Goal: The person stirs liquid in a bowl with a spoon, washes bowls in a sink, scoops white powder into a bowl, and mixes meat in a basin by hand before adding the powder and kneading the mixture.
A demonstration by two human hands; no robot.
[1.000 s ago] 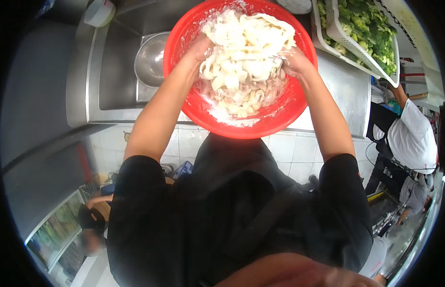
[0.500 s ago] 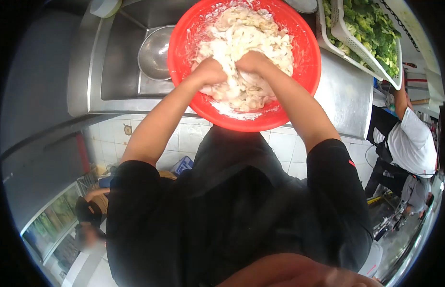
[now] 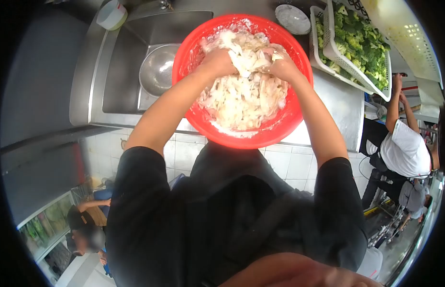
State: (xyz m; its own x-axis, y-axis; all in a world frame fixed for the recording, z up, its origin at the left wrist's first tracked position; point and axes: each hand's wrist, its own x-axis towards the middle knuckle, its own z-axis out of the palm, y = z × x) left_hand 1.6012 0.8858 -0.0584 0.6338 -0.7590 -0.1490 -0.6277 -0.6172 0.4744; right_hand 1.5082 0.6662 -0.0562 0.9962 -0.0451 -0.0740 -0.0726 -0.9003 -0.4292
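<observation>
A large red basin (image 3: pixel 306 98) holds a heap of pale, wet-looking pieces (image 3: pixel 239 103) coated in white flour or batter; their exact kind cannot be told. At the far side of the heap, my left hand (image 3: pixel 221 61) is closed around some of the coated pieces, its fingertips buried among them. My right hand (image 3: pixel 283 66) faces it from the right, fingers curled round another clump, with pieces bunched up between both hands. White smears cling to the basin's inner wall.
Left of the basin is a steel sink (image 3: pixel 122 62) with a metal bowl (image 3: pixel 158 71) in it. A white tub (image 3: pixel 111 15) stands on the sink's corner. White baskets of broccoli (image 3: pixel 359 40) and a floury dish (image 3: pixel 293 19) are at right. Other people work on both sides.
Both hands have moved from the middle of the heap to its far side and sit farther apart, bunching pieces up between them. The whole view has also shifted a little.
</observation>
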